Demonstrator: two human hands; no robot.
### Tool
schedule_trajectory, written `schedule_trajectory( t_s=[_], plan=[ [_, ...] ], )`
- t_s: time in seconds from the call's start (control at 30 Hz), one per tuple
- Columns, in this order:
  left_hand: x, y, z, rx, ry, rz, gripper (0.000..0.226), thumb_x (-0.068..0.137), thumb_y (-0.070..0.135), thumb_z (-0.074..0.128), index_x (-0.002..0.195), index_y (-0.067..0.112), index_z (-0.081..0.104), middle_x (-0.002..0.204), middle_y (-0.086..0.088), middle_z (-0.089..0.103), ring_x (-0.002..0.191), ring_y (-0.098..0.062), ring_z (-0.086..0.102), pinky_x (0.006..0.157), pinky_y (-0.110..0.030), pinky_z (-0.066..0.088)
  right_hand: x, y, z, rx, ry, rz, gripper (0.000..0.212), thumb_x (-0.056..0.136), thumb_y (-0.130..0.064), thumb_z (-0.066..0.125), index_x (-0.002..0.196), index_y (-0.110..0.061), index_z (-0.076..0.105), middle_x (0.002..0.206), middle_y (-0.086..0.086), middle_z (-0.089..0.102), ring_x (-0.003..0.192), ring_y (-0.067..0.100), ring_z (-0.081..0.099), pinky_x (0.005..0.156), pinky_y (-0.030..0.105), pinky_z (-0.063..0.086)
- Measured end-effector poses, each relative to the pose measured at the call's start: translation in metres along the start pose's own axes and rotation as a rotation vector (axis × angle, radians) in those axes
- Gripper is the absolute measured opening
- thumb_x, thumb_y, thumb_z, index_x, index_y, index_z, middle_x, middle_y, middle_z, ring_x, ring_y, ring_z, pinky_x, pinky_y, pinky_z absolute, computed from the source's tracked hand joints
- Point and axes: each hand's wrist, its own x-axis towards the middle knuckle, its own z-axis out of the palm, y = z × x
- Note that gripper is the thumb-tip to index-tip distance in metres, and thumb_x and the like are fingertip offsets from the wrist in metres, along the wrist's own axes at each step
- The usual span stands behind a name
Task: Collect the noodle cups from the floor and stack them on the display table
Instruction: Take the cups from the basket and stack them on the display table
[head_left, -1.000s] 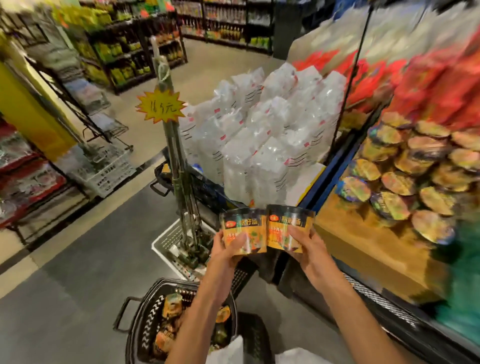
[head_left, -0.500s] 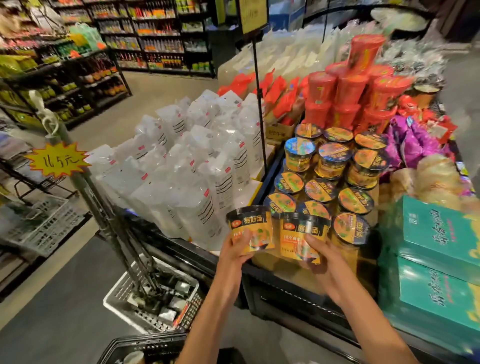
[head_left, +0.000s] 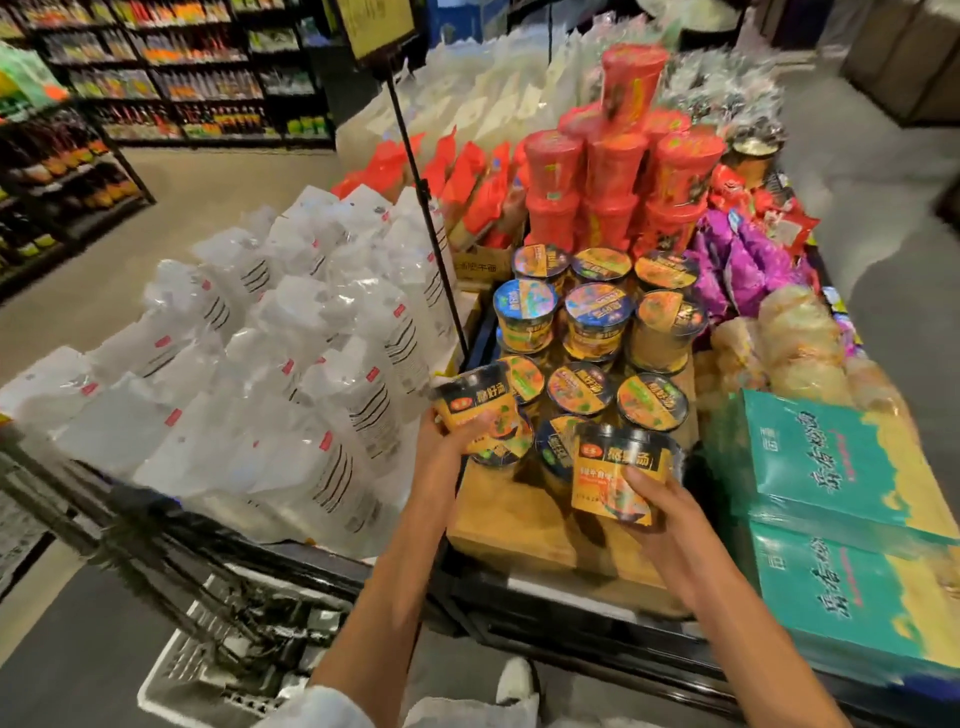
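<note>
My left hand (head_left: 453, 451) grips a black-and-yellow noodle cup (head_left: 471, 399), tilted, at the left edge of the cup stack (head_left: 602, 332) on the display table. My right hand (head_left: 662, 512) holds a second noodle cup (head_left: 618, 475) of the same kind, tilted toward me, above the wooden display table (head_left: 519, 525) in front of the stacked cups. The stack is two layers high, with lids facing up.
Tall red cups (head_left: 621, 171) tower behind the stack. White plastic bags (head_left: 291, 364) fill the bin at left, past a black sign pole (head_left: 426, 208). Teal boxes (head_left: 841, 499) lie at right. A white basket (head_left: 218, 675) sits on the floor at lower left.
The view has swung from the floor basket up to the table. Both hands have carried their cups forward and apart, out over the wooden table and the stack.
</note>
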Motion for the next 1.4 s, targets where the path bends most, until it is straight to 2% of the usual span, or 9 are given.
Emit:
schedule_trajectory(
  t_s=[0.07, 0.13, 0.27, 0.4, 0.6, 0.77, 0.97, 1.17, 1.4],
  plan=[
    [0.025, -0.001, 0.004, 0.059, 0.014, -0.005, 0.064, 0.07, 0.019, 0.093, 0.127, 0.019, 0.063, 0.116, -0.003, 0.079, 0.104, -0.02, 0.077, 0.071, -0.025, 0.062, 0.005, -0.005, 0.001, -0.001, 0.051, -0.01, 0.066, 0.084, -0.027, 0.076, 0.145, -0.017, 0.055, 0.126, 0.008, 0.075, 0.112, 0.022, 0.074, 0.09, 0.04, 0.053],
    [0.051, -0.003, 0.008, 0.117, -0.007, 0.012, 0.064, 0.067, 0.019, 0.093, 0.125, 0.019, 0.065, 0.112, -0.001, 0.08, 0.101, -0.017, 0.078, 0.07, -0.024, 0.061, 0.012, -0.008, 0.002, -0.006, 0.087, -0.03, 0.067, 0.081, -0.029, 0.079, 0.144, -0.019, 0.057, 0.127, 0.006, 0.075, 0.114, 0.021, 0.074, 0.088, 0.039, 0.054],
    [0.094, -0.01, 0.012, 0.238, -0.063, 0.031, 0.078, 0.072, 0.015, 0.095, 0.139, 0.017, 0.055, 0.126, -0.003, 0.074, 0.112, -0.015, 0.073, 0.088, -0.035, 0.062, 0.024, -0.013, 0.006, 0.001, 0.133, -0.069, 0.067, 0.079, -0.032, 0.08, 0.142, -0.024, 0.06, 0.132, 0.002, 0.073, 0.122, 0.021, 0.069, 0.087, 0.038, 0.055],
    [0.122, -0.018, 0.016, 0.331, -0.131, 0.06, 0.088, 0.074, 0.012, 0.095, 0.147, 0.023, 0.048, 0.131, 0.007, 0.068, 0.109, 0.002, 0.07, 0.078, -0.015, 0.058, 0.031, -0.011, 0.01, 0.031, 0.153, -0.083, 0.061, 0.084, -0.03, 0.077, 0.143, -0.023, 0.061, 0.134, 0.0, 0.072, 0.122, 0.019, 0.069, 0.086, 0.036, 0.057],
    [0.154, -0.03, 0.02, 0.43, -0.192, 0.066, 0.09, 0.073, 0.017, 0.096, 0.147, 0.03, 0.046, 0.127, 0.018, 0.063, 0.103, 0.02, 0.059, 0.082, -0.01, 0.05, 0.038, -0.008, 0.009, 0.039, 0.231, -0.064, 0.044, 0.084, -0.028, 0.077, 0.127, -0.022, 0.068, 0.125, -0.003, 0.076, 0.115, 0.015, 0.073, 0.096, 0.046, 0.053],
    [0.168, -0.039, 0.019, 0.45, -0.233, 0.08, 0.099, 0.07, 0.01, 0.096, 0.152, 0.023, 0.043, 0.138, 0.003, 0.064, 0.126, -0.011, 0.063, 0.104, -0.035, 0.055, 0.038, -0.005, 0.002, 0.047, 0.248, -0.065, 0.051, 0.089, -0.027, 0.075, 0.137, -0.016, 0.062, 0.134, 0.005, 0.072, 0.125, 0.023, 0.068, 0.105, 0.051, 0.05],
    [0.17, -0.048, 0.019, 0.505, -0.254, 0.091, 0.103, 0.069, 0.015, 0.098, 0.154, 0.026, 0.04, 0.138, 0.007, 0.062, 0.125, -0.008, 0.059, 0.102, -0.027, 0.052, 0.038, 0.0, -0.005, 0.05, 0.274, -0.05, 0.041, 0.088, -0.028, 0.076, 0.127, -0.017, 0.065, 0.127, 0.0, 0.075, 0.122, 0.019, 0.069, 0.112, 0.057, 0.046],
    [0.175, -0.048, 0.015, 0.511, -0.259, 0.108, 0.106, 0.073, 0.018, 0.096, 0.159, 0.027, 0.034, 0.14, 0.012, 0.059, 0.129, -0.004, 0.055, 0.101, -0.019, 0.047, 0.039, 0.002, 0.0, 0.063, 0.268, -0.06, 0.062, 0.088, -0.029, 0.076, 0.144, -0.009, 0.057, 0.135, 0.006, 0.071, 0.129, 0.024, 0.065, 0.116, 0.059, 0.042],
    [0.178, -0.05, 0.012, 0.523, -0.278, 0.102, 0.107, 0.074, 0.018, 0.095, 0.16, 0.028, 0.032, 0.142, 0.012, 0.056, 0.135, -0.009, 0.052, 0.114, -0.035, 0.047, 0.042, 0.002, 0.008, 0.009, 0.247, -0.061, 0.058, 0.091, -0.03, 0.073, 0.146, -0.017, 0.058, 0.137, 0.005, 0.07, 0.13, 0.025, 0.064, 0.114, 0.053, 0.045]
  ],
)
